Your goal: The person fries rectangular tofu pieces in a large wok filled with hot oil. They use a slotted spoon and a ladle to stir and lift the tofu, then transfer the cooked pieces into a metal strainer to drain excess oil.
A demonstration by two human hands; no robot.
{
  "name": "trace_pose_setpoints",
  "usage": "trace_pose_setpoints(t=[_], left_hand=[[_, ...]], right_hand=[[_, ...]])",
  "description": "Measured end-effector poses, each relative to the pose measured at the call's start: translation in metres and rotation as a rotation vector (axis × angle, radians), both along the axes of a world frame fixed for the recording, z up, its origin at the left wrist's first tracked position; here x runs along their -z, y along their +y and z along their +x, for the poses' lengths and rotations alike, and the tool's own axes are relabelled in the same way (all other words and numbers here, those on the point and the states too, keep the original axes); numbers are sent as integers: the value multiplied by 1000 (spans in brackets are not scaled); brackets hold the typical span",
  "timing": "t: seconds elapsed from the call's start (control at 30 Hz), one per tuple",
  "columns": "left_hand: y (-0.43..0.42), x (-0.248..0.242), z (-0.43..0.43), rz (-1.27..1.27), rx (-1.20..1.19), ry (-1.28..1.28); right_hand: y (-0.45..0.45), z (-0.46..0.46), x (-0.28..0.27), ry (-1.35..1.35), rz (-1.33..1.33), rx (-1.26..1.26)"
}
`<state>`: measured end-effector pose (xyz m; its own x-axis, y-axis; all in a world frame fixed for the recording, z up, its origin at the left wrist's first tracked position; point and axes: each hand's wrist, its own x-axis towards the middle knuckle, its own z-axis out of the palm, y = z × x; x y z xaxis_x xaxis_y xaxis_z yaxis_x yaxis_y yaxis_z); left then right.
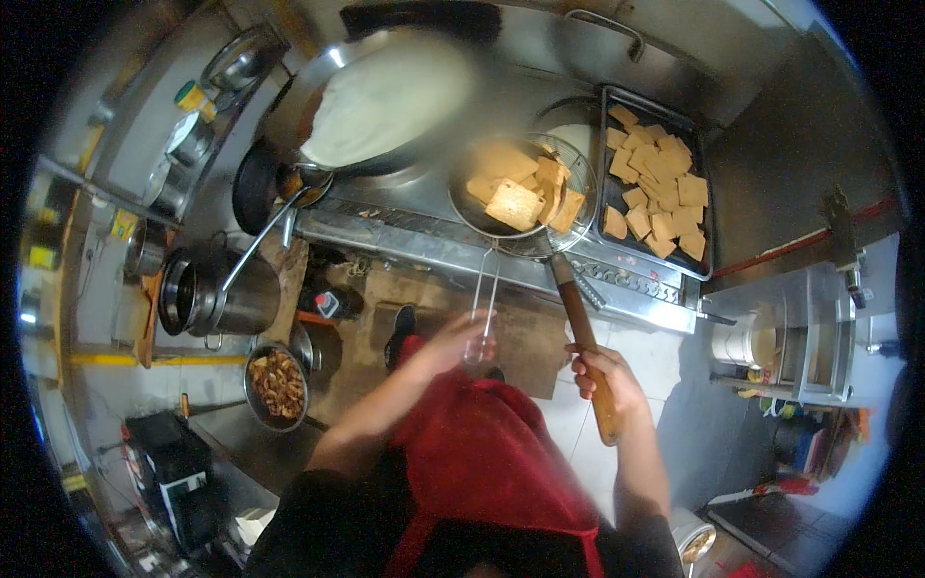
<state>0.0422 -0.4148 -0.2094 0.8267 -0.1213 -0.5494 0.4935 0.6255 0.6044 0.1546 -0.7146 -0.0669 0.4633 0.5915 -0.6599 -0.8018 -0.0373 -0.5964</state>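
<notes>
My left hand [466,341] grips the long wire loop handle [488,285] of a round metal strainer [462,209]. The fingers of my right hand [605,376] are wrapped around the wooden handle [578,311] of a wire-mesh skimmer [587,217]. Both heads overlap above the steel stove. Browned tofu slabs [514,204] lie heaped in them; which pieces rest in which head I cannot tell. To their right, a dark rectangular tray [605,173] holds a pile of pale brown tofu slabs [657,162].
A large wok with pale, foamy-looking contents [390,101] sits back left, partly blurred by steam. A ladle [264,235] leans over a tall metal pot [246,296] at left. Below it stands a bowl of brown food pieces [274,385]. The stove's front edge [405,235] crosses before me.
</notes>
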Motion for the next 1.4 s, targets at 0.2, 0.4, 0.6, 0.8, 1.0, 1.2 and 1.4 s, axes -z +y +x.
trace_pose_setpoints(t=[0.2, 0.4, 0.6, 0.8, 1.0, 1.2, 1.4], left_hand=[[-24, 58, -29, 199, 240, -163], [-19, 99, -80, 190, 4, 7], [-11, 94, -165, 373, -420, -173], [-15, 42, -261, 997, -551, 19], [-42, -14, -390, 913, -979, 405], [-101, -1, -484, 941, -1312, 589], [-153, -19, -496, 793, -1561, 767]], right_hand=[[-24, 31, -2, -184, -149, -199], [-36, 49, -4, -362, -373, -387], [-18, 55, -42, -1508, -1080, -676], [157, -17, -71, -1473, -361, -459], [321, -249, -20, -1480, 134, -1769], [370, -447, 33, -1568, 680, -2211], [421, -609, 67, -1839, 1191, -2149]])
